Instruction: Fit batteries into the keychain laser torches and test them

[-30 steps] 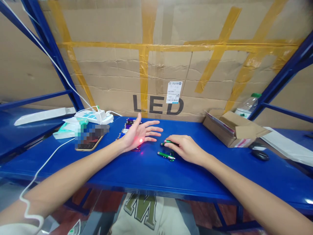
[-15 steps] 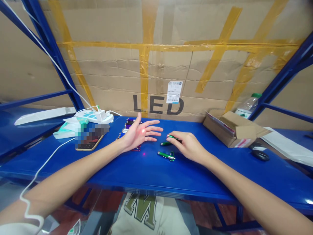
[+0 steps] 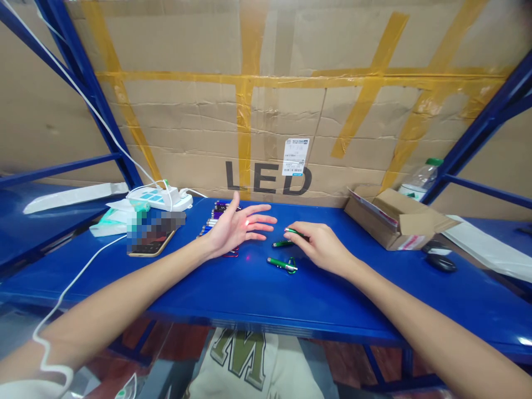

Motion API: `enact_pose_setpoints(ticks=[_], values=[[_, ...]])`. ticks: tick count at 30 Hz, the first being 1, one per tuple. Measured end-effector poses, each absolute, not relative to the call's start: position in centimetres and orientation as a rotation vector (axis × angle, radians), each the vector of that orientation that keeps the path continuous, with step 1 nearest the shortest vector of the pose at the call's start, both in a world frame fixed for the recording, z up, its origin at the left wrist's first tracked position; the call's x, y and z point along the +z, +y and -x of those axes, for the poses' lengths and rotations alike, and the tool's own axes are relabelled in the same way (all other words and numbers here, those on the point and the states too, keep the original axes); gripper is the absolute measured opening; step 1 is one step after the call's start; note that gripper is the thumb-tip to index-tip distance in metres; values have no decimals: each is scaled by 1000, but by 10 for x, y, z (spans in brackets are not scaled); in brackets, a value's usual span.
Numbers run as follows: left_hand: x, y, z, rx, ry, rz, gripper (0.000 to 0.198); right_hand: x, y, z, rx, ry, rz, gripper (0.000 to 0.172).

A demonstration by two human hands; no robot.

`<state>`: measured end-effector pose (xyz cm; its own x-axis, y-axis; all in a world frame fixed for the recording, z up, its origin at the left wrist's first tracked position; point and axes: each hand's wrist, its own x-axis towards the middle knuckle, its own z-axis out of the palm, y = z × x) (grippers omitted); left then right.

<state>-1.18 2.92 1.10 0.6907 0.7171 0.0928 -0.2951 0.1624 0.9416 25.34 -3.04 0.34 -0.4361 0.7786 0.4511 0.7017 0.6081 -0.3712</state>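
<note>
Laser pointer, green, is pinched at the fingertips of the right hand, just above the blue table. Its long axis runs left-right, tip aimed leftwards. The left hand stands opposite, fingers spread, palm turned towards it, apparently to catch the red spot. Two more green pointers lie just beside.

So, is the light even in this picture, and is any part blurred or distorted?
Head view: the light is soft and even, with no hard shadows. A red dot glows on the left hand, a weaker one on the table. A pixelated patch covers part of the phone. The blue posts splay at the edges, a wide-lens effect. The pointer in the right hand is sharp.
</note>
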Motion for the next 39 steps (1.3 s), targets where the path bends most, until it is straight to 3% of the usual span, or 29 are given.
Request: enact_pose_setpoints(ticks=[19, 25, 39], values=[[10, 32, 12, 752, 407, -1223, 93, 3, -36, -251, 236, -2381, 981, 36], [10, 31, 12, 753, 401, -1223, 92, 8, -34, -254, 141, -2202, 1059, 36], [11, 31, 12, 753, 408, -1213, 93, 5, -36, -252, 171, -2370, 1089, 31]])
